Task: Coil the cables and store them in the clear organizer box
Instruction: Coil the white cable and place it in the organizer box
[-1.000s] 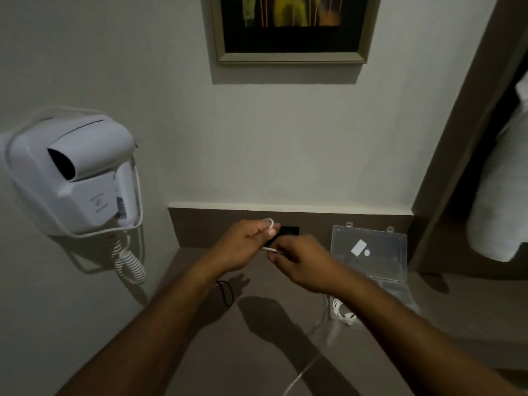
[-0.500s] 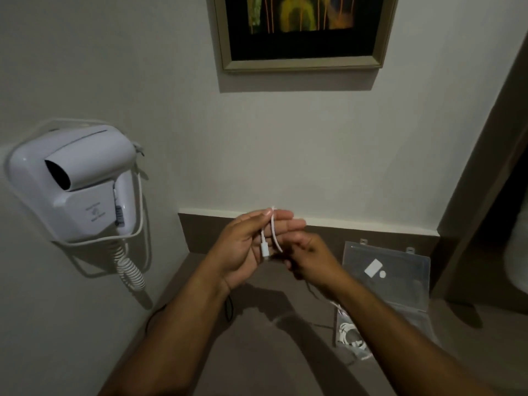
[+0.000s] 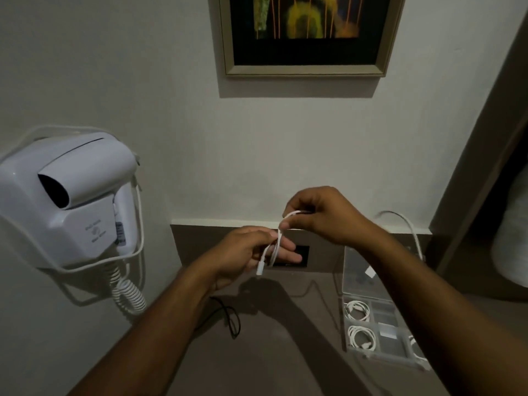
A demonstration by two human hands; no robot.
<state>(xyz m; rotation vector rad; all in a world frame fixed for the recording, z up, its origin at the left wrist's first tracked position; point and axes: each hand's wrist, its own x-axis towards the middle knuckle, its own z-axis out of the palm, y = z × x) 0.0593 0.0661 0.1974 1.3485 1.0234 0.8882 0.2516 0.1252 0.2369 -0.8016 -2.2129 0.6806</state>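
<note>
Right now your left hand (image 3: 243, 255) is raised over the brown table (image 3: 271, 352), its grip closed around a white cable (image 3: 275, 247) that loops over the fingers, with the cable's plug end (image 3: 260, 268) dangling just below the hand. Your right hand (image 3: 320, 215) is higher and a little to the right, pinching the same cable between thumb and fingertips, so both grips are grasping it. From behind your right wrist the rest of that cable arcs up and drops toward the far right of the table. To the right lies the clear organizer box (image 3: 380, 330), open, with its lid (image 3: 360, 270) leaning up against the back panel. Two coiled white cables (image 3: 358, 324) sit in its left compartments, one behind the other, and your right forearm hides part of the box. A thin black cable (image 3: 228, 318) lies loose on the table beneath your left forearm, well apart from the box. On the wall to the left hangs a white hair dryer (image 3: 68, 195), and a framed picture (image 3: 305, 32) hangs above.
</note>
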